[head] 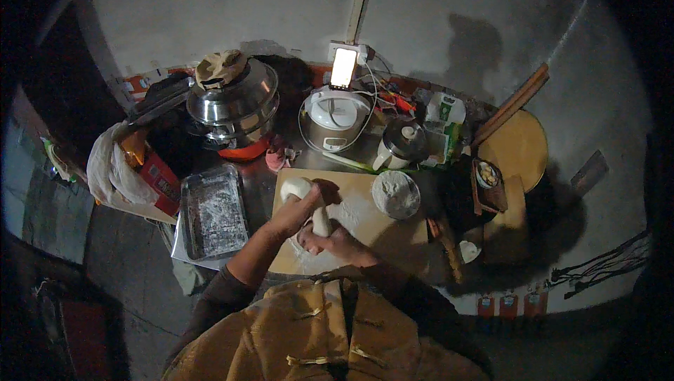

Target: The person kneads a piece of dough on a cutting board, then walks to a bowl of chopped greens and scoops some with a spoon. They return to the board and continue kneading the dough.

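Observation:
Both my hands hold one long piece of pale dough [296,188] above a floured board [363,186]. My left hand [301,209] grips it near its rounded, bulging far end. Lower and to the right, my right hand [337,245] is closed around the narrower near end. Between the hands the dough is stretched into a thick rope. Loose flour is scattered over the board below. On the board's right part stands a bowl of flour [396,194].
A flour-dusted metal tray [216,213] lies left of the board. Behind stand a lidded steel pot [234,99], a rice cooker [337,118] with a lit phone [344,68] above it, and a lidded jug [401,143]. A green onion [347,162] lies along the board's far edge.

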Available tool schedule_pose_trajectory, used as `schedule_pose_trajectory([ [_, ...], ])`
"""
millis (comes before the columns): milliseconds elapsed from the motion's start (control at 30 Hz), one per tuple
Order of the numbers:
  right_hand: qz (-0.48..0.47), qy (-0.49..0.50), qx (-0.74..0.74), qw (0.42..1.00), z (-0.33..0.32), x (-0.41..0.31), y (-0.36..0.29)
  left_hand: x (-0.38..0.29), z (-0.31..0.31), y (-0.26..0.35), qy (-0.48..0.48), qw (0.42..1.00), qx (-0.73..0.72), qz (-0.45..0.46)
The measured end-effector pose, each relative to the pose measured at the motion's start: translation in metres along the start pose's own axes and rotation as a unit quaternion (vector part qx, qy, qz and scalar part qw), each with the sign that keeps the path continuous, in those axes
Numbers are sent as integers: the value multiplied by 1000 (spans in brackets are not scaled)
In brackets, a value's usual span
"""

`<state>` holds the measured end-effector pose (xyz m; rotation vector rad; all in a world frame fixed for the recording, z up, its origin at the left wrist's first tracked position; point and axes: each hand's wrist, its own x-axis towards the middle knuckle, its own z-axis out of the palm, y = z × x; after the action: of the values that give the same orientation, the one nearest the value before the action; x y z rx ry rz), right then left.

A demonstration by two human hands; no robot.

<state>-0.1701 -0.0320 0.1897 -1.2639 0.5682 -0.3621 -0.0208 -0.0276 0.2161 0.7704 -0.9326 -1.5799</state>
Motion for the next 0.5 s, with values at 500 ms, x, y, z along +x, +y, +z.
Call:
schedule_pose_trajectory([
  [500,-105,96,336,931,-10,-3,-61,-25,4,-69,-117,885,448,49],
])
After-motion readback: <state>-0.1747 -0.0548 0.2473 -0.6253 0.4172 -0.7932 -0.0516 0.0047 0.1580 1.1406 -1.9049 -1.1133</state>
